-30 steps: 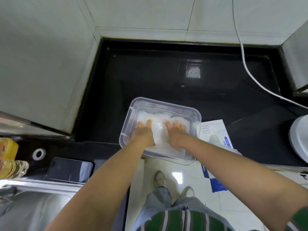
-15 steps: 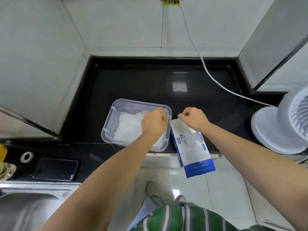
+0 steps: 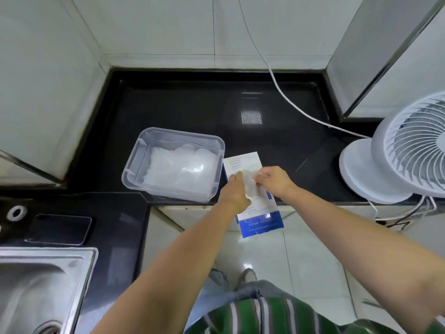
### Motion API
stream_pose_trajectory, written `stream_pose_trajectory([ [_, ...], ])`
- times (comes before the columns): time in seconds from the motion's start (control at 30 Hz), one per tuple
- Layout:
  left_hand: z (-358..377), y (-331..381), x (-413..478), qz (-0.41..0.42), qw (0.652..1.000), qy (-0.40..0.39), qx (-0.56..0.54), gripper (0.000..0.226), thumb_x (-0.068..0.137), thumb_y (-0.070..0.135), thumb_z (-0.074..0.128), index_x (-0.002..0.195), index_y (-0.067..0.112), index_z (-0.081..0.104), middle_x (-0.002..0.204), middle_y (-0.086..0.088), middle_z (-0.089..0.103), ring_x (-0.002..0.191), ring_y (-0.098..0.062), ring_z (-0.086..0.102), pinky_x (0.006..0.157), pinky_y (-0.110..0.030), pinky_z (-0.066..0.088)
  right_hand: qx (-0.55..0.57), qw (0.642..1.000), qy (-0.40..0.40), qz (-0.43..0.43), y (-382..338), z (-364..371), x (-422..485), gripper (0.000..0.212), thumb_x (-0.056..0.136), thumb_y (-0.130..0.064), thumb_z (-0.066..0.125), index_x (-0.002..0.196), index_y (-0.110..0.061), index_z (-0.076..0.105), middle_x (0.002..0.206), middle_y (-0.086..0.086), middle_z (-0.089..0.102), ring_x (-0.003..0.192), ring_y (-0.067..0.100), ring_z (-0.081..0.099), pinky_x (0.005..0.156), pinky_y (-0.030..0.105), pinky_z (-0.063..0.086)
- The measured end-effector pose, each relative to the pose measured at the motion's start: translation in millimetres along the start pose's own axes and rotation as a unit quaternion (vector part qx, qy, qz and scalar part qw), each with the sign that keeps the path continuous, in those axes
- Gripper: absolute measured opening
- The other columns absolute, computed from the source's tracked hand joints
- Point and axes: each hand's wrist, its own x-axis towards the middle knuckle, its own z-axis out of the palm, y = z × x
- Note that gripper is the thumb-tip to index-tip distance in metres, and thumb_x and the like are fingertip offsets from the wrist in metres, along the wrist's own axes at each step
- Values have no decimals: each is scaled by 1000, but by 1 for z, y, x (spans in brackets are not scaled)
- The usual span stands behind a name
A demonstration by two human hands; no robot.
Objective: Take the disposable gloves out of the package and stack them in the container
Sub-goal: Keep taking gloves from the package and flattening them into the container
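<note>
Counter: a glossy black countertop (image 3: 192, 112) runs into a tiled corner, and a ceiling light is reflected in it.
Sink: a steel sink (image 3: 41, 285) fills the lower left of the view.
Fan: a white desk fan (image 3: 409, 150) stands at the right end of the counter, with a white cable (image 3: 284, 92) trailing down the wall and across the stone behind it.
Container: a clear plastic container (image 3: 134, 162) sits lidless near the front edge, with the stacked gloves (image 3: 178, 169) lying flat inside as a cloudy white layer.
Package: the white-and-blue package (image 3: 260, 220) lies just right of the container, its blue end hanging over the counter edge.
Phone: a dark phone (image 3: 59, 229) lies face up between the sink and the counter's step.
Left hand: the left hand (image 3: 234, 191) is curled over the package, its thumb and fingers pinching the left edge of a glove.
Right hand: the right hand (image 3: 274, 180) is curled too, its fingertips nipping the same sheet from the right.
Glove: one translucent glove (image 3: 250, 186) is stretched between the two hands, above the package's middle.
Print: a line drawing of a glove is on the white face; the small text on the blue band is too fine to read.
</note>
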Motion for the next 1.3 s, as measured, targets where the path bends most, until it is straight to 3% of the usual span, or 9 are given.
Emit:
stream_pose_trajectory([
  [0.23, 9, -9, 9, 2, 1000, 2, 25, 80, 78, 17, 79, 143, 13, 32, 138, -5, 33, 112, -22, 57, 89, -28, 47, 218, 976, -16, 16, 14, -8, -8, 13, 95, -24, 58, 93, -13, 65, 94, 5, 73, 86, 24, 73, 67, 27, 57],
  [0.47, 16, -11, 17, 2, 1000, 17, 16, 69, 81, 21, 76, 139, 12, 39, 136, -4, 35, 106, -25, 60, 88, -30, 47, 159, 986, -44, 16, 24, -2, -1, 31, 88, -34, 70, 104, -8, 64, 98, 4, 71, 88, 21, 71, 76, 32, 56],
  [0.63, 13, -13, 21, -17, 995, 53, -79, 55, 87, 24, 69, 134, 14, 42, 133, -5, 41, 111, -22, 56, 82, -24, 41, 211, 975, -47, 51, 20, -1, 1, 11, 90, -22, 67, 97, -14, 70, 94, 4, 73, 80, 20, 71, 60, 25, 54],
  [0.77, 15, -15, 25, -4, 996, 44, -77, 59, 86, 30, 72, 135, 19, 42, 134, -3, 41, 111, -21, 56, 81, -23, 40, 220, 966, -101, 90, 20, -4, 4, 21, 87, -25, 71, 104, -13, 68, 99, 7, 75, 84, 22, 73, 67, 28, 56],
  [0.9, 16, -17, 29, 2, 996, 45, -75, 60, 86, 31, 71, 136, 22, 39, 135, -3, 41, 111, -20, 55, 83, -23, 40, 257, 953, -126, 97, 19, -11, 5, 33, 96, -44, 48, 102, -17, 67, 99, 3, 75, 93, 21, 70, 80, 32, 53],
  [0.97, 16, -17, 29, 13, 994, 51, -92, 61, 85, 29, 73, 134, 25, 36, 132, -2, 43, 106, -19, 56, 82, -24, 44, 307, 938, -110, 120, 17, -15, 4, 38, 101, -37, 32, 87, -14, 59, 88, 5, 69, 84, 18, 64, 76, 29, 48],
  [1.03, 16, -17, 30, 25, 994, 52, -97, 61, 85, 28, 73, 131, 27, 34, 131, -2, 43, 99, -16, 56, 78, -23, 47, 317, 933, -106, 135, 16, -16, 5, 29, 97, -29, 35, 78, -14, 51, 89, 9, 62, 81, 20, 57, 75, 30, 46],
  [1.17, 15, -16, 31, 32, 997, 30, -62, 52, 88, 32, 68, 132, 26, 39, 133, -3, 37, 103, -18, 55, 79, -22, 44, 300, 935, -129, 140, 16, -15, 4, 35, 83, -27, 53, 107, -6, 66, 109, 20, 68, 91, 28, 64, 81, 40, 55],
  [1.3, 14, -16, 31, 29, 998, 27, -57, 50, 91, 33, 65, 133, 24, 40, 134, -3, 37, 107, -19, 55, 80, -22, 43, 325, 924, -139, 144, 16, -14, 4, 22, 91, -13, 55, 110, -7, 63, 104, 14, 69, 84, 24, 67, 61, 30, 55],
])
